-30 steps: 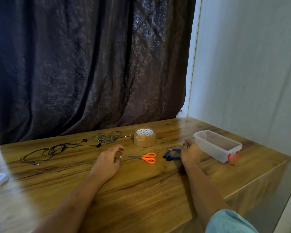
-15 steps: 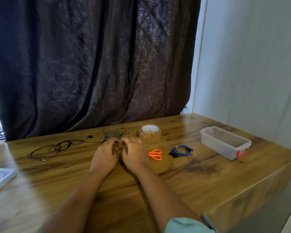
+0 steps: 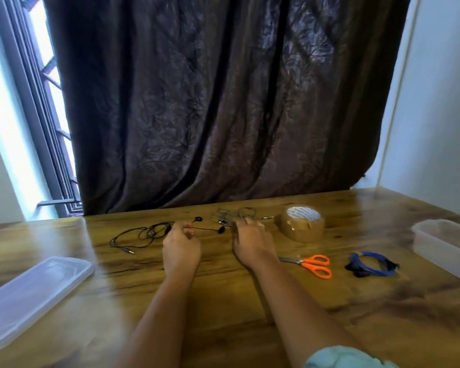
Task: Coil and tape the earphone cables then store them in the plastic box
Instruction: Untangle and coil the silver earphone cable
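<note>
Faint print on the tape roll (image 3: 302,227) core label — blurred, nothing legible

Daylight enters from the window (image 3: 16,107) at upper left, which is overexposed to white. The dark curtain (image 3: 210,102) blocks the remainder, so the scene is moderately dim. The surface (image 3: 223,309) shows soft sheen and faint arm shadows. The black earphone cable (image 3: 144,232) stays legible. Wide-angle distortion tilts the edges; the plastic box (image 3: 446,243) is blurred.

Left hand (image 3: 181,247): back up, fingers curled under, thumb drawn in; grip not discernible.
Right hand (image 3: 253,243): palm down, fingers reaching forward, tips hidden from view.
Forearms: bare, extended forward, near parallel, hands apart.
</note>
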Demonstrator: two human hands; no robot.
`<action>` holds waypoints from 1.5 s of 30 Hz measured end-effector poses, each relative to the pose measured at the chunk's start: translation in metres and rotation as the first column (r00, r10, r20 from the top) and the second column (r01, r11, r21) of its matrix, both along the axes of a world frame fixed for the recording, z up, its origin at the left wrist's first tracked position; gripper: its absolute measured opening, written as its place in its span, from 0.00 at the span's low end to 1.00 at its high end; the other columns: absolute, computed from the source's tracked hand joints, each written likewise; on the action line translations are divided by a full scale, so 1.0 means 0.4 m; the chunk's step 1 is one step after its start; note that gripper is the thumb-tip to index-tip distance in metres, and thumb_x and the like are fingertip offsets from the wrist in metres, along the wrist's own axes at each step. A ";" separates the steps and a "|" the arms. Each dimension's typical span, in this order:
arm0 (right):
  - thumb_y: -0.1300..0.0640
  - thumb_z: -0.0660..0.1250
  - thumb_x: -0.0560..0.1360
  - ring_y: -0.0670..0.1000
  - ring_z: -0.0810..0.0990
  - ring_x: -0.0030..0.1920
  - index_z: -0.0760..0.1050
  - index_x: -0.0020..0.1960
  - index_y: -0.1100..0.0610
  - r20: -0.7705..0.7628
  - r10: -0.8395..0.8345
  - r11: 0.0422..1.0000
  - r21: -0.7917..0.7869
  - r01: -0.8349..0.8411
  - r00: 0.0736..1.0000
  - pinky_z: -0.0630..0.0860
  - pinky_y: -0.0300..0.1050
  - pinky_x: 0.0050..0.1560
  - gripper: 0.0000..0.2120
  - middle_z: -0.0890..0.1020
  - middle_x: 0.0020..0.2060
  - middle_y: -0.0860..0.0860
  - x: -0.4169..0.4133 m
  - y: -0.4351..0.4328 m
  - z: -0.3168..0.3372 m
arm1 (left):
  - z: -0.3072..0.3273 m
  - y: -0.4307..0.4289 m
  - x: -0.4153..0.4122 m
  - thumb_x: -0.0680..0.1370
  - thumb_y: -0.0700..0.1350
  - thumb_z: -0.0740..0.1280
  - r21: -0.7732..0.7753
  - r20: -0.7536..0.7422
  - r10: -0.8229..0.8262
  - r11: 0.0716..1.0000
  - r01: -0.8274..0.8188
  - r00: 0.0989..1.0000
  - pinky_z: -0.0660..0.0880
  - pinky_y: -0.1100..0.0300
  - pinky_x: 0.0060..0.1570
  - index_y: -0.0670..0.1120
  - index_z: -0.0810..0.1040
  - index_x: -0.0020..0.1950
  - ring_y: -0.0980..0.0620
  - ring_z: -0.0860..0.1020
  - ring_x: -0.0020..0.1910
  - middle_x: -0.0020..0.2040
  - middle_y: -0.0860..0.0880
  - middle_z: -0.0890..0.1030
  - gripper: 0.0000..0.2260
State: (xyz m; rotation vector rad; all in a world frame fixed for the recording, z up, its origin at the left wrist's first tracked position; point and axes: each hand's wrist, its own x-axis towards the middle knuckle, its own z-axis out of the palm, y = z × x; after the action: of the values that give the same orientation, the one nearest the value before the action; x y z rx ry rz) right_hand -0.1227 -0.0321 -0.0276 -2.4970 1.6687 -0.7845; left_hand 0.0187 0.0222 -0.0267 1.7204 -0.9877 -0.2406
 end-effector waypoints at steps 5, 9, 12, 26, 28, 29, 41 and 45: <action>0.50 0.56 0.80 0.58 0.65 0.68 0.62 0.73 0.50 -0.066 -0.049 0.996 0.071 0.054 0.997 0.67 0.54 0.63 0.22 0.66 0.70 0.54 0.002 -0.025 -0.009 | -0.004 -0.016 -0.012 0.77 0.38 0.63 0.012 0.070 -0.021 1.000 0.020 0.997 0.72 0.61 0.44 0.48 0.75 0.59 0.53 0.77 0.49 0.53 0.50 0.78 0.12; 0.47 0.54 0.80 0.58 0.63 0.68 0.66 0.70 0.50 -0.061 -0.069 0.992 0.099 0.075 0.996 0.65 0.54 0.64 0.20 0.65 0.69 0.54 0.003 -0.021 -0.012 | -0.003 -0.010 -0.014 0.76 0.35 0.64 0.009 0.093 -0.059 0.998 0.058 0.994 0.70 0.64 0.41 0.48 0.75 0.60 0.55 0.76 0.48 0.52 0.51 0.78 0.14; 0.49 0.57 0.78 0.57 0.64 0.65 0.71 0.62 0.51 -0.023 -0.072 0.995 0.065 0.074 0.997 0.66 0.54 0.61 0.15 0.67 0.65 0.52 0.000 -0.016 -0.006 | 0.001 -0.005 -0.018 0.76 0.35 0.64 -0.002 0.115 -0.074 0.997 0.075 0.991 0.72 0.62 0.45 0.47 0.75 0.59 0.54 0.76 0.50 0.52 0.51 0.79 0.14; 0.65 0.62 0.76 0.47 0.80 0.46 0.76 0.48 0.53 0.791 0.194 0.954 -0.015 -0.299 0.581 0.76 0.38 0.44 0.09 0.81 0.44 0.49 0.008 0.002 0.035 | -0.002 -0.021 -0.037 0.79 0.42 0.63 0.020 0.177 -0.364 0.930 0.367 0.914 0.66 0.63 0.63 0.50 0.67 0.72 0.56 0.70 0.64 0.68 0.51 0.71 0.21; 0.68 0.62 0.74 0.45 0.80 0.46 0.76 0.48 0.51 0.786 0.187 0.946 0.017 -0.323 0.589 0.75 0.35 0.45 0.14 0.81 0.45 0.48 0.005 0.020 0.029 | 0.004 -0.022 -0.043 0.79 0.39 0.63 -0.032 0.138 -0.399 0.913 0.407 0.906 0.66 0.69 0.57 0.49 0.73 0.67 0.57 0.72 0.61 0.64 0.51 0.74 0.17; 0.69 0.62 0.73 0.43 0.79 0.46 0.75 0.49 0.50 0.764 0.192 0.943 0.030 -0.331 0.616 0.73 0.32 0.45 0.15 0.81 0.44 0.46 0.003 0.033 0.025 | 0.007 -0.020 -0.048 0.79 0.39 0.62 -0.066 0.118 -0.419 0.901 0.428 0.900 0.67 0.71 0.53 0.49 0.76 0.64 0.57 0.73 0.60 0.61 0.52 0.76 0.14; 0.74 0.63 0.69 0.46 0.78 0.48 0.76 0.41 0.48 0.791 0.149 0.976 -0.022 -0.215 0.593 0.74 0.38 0.51 0.20 0.81 0.46 0.52 -0.025 0.041 0.002 | 0.060 0.055 -0.083 0.77 0.67 0.50 -0.463 -0.114 -0.288 0.862 0.205 0.951 0.57 0.58 0.65 0.61 0.70 0.65 0.60 0.55 0.70 0.77 0.53 0.54 0.22; 0.65 0.65 0.76 0.46 0.80 0.44 0.76 0.44 0.51 0.883 0.098 0.955 0.045 -0.293 0.458 0.76 0.39 0.45 0.09 0.82 0.42 0.48 -0.037 0.027 0.021 | 0.065 0.103 -0.061 0.80 0.57 0.55 -0.533 -0.161 -0.227 0.839 0.109 0.960 0.68 0.60 0.55 0.53 0.76 0.58 0.56 0.72 0.59 0.61 0.51 0.75 0.15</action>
State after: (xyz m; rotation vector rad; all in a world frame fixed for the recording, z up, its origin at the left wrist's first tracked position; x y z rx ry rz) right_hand -0.1374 -0.0212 -0.0191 -1.5580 0.9587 -1.4432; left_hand -0.0055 0.0635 -0.0006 1.0850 -0.9365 -0.2436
